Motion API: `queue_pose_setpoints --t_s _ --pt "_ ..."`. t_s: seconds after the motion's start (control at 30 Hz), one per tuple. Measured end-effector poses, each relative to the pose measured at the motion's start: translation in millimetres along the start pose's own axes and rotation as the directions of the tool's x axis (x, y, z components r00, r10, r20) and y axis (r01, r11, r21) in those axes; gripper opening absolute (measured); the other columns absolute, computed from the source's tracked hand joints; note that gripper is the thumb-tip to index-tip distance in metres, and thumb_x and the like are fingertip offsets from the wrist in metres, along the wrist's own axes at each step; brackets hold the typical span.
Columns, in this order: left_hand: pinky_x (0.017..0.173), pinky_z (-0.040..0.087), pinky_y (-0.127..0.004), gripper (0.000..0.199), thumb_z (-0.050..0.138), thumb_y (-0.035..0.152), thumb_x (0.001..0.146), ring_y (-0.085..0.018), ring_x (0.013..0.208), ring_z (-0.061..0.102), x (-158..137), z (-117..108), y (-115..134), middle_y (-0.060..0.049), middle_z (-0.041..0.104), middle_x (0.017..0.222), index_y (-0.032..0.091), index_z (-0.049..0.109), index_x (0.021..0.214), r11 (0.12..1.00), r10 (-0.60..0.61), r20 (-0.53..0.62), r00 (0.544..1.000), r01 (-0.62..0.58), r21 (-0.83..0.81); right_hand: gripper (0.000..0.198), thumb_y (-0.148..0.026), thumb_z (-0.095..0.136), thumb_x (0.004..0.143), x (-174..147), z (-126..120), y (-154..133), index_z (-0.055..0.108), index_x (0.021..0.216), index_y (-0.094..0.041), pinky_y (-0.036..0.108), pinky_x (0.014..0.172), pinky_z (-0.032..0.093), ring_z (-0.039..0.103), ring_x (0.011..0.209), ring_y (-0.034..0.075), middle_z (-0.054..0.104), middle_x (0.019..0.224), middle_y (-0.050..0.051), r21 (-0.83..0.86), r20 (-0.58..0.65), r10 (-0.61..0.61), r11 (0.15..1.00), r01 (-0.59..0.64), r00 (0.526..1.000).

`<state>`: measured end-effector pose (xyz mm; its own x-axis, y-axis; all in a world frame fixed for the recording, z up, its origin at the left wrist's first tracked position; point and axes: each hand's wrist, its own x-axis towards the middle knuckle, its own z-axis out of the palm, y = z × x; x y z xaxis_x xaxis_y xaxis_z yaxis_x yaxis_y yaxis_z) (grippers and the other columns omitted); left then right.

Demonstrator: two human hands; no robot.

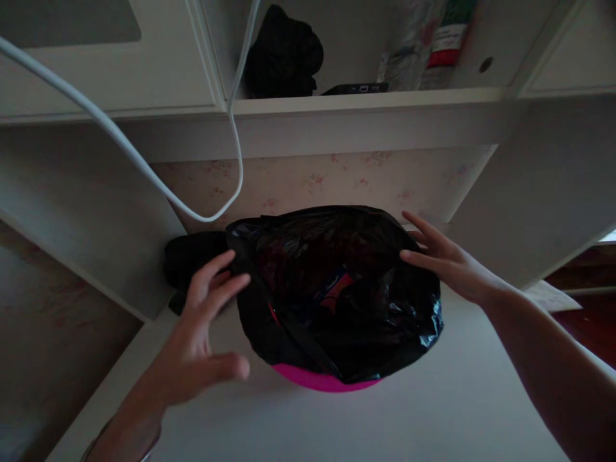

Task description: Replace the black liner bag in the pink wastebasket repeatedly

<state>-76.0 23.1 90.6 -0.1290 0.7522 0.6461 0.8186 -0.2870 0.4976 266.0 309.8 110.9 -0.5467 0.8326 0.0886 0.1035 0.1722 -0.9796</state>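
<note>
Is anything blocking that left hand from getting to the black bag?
Nothing visible does: the left hand's fingertips are right at the black bag's edge, though whether they touch is unclear. The white cable loops higher in the picture.

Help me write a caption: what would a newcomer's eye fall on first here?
Probably the glossy black bag, gaping in the middle, with a bright pink edge showing below it. Next, the left hand and right hand on either side, and the white cable looping down at upper left.
</note>
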Motion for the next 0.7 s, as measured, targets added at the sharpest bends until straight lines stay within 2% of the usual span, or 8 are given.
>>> queue_pose_setpoints --t_s 0.03,0.1,0.17,0.3,0.4,0.53,0.6,0.7 --pt "0.115 0.048 -0.052 0.077 0.072 0.077 0.077 -0.038 0.150 0.043 -3.3 0.5 9.6 -0.009 0.038 0.168 0.037 0.063 0.142 0.996 0.035 0.128 0.991 -0.046 0.079 0.098 -0.051 0.091 0.070 1.2 1.6 0.6 0.045 0.155 -0.044 0.036 0.082 0.067 0.074 0.110 0.025 0.064 0.147 0.002 -0.040 0.011 0.007 0.999 -0.007 1.000" --pt "0.111 0.053 -0.044 0.044 0.075 0.060 0.087 -0.031 0.136 0.060 -4.4 3.5 22.4 -0.007 0.061 0.150 0.035 0.073 0.123 0.982 0.073 0.253 0.965 -0.113 0.148 0.087 -0.052 0.090 0.071 5.3 3.0 2.2 0.055 0.150 -0.040 0.039 0.083 0.067 0.075 0.101 0.024 0.070 0.138 0.002 -0.079 0.027 0.010 0.997 -0.008 1.000" --pt "0.106 0.055 -0.035 0.013 0.073 0.042 0.094 -0.021 0.112 0.073 -0.9 6.2 25.2 -0.001 0.079 0.117 0.031 0.076 0.101 0.984 0.088 0.232 0.969 -0.121 0.133 0.063 -0.053 0.088 0.071 9.7 0.1 3.5 0.073 0.130 -0.033 0.037 0.081 0.066 0.076 0.092 0.021 0.078 0.119 0.001 -0.094 -0.003 -0.003 0.996 0.003 1.000" --pt "0.080 0.056 -0.021 0.005 0.073 0.029 0.094 -0.013 0.084 0.074 9.5 3.5 13.8 0.005 0.077 0.090 0.028 0.072 0.090 0.996 -0.007 0.068 0.998 0.001 0.084 0.034 -0.044 0.092 0.062 12.0 -15.2 -4.3 0.081 0.088 -0.025 0.028 0.070 0.062 0.071 0.077 0.016 0.079 0.090 0.000 0.004 -0.274 -0.088 0.996 0.093 0.958" --pt "0.061 0.047 -0.023 0.013 0.078 0.025 0.087 -0.011 0.071 0.062 18.8 -2.6 6.5 0.005 0.067 0.082 0.024 0.067 0.081 0.991 -0.115 -0.199 0.973 0.127 0.052 0.025 -0.038 0.091 0.062 4.5 -25.4 -20.8 0.077 0.079 -0.026 0.029 0.070 0.062 0.068 0.069 0.015 0.076 0.084 -0.001 0.117 -0.424 -0.151 0.969 0.219 0.893" --pt "0.065 0.043 -0.024 0.022 0.087 0.030 0.078 -0.011 0.071 0.049 29.6 -6.7 2.3 0.006 0.056 0.078 0.025 0.067 0.083 0.945 -0.305 -0.495 0.814 0.194 -0.264 0.011 -0.040 0.079 0.081 -11.0 -33.4 -34.4 0.072 0.076 -0.033 0.043 0.086 0.061 0.071 0.082 0.025 0.073 0.085 0.000 0.073 -0.488 -0.264 0.937 0.340 0.832" --pt "0.070 0.046 -0.023 0.035 0.093 0.039 0.071 -0.012 0.078 0.053 31.7 -7.2 -0.2 0.006 0.059 0.085 0.029 0.071 0.097 0.864 -0.430 -0.460 0.777 0.206 -0.460 0.008 -0.046 0.073 0.087 -16.5 -38.3 -30.8 0.074 0.088 -0.038 0.047 0.098 0.056 0.069 0.110 0.032 0.075 0.101 0.000 0.042 -0.443 -0.293 0.937 0.346 0.847" --pt "0.084 0.055 -0.025 0.082 0.097 0.056 0.056 -0.020 0.107 0.064 32.0 -7.6 -4.8 0.000 0.068 0.124 0.036 0.068 0.130 0.815 -0.423 -0.222 0.878 0.262 -0.517 0.045 -0.063 0.074 0.083 -22.1 -46.1 -21.5 0.067 0.125 -0.050 0.050 0.111 0.051 0.050 0.144 0.036 0.064 0.142 -0.005 0.029 -0.284 -0.355 0.925 0.378 0.891"
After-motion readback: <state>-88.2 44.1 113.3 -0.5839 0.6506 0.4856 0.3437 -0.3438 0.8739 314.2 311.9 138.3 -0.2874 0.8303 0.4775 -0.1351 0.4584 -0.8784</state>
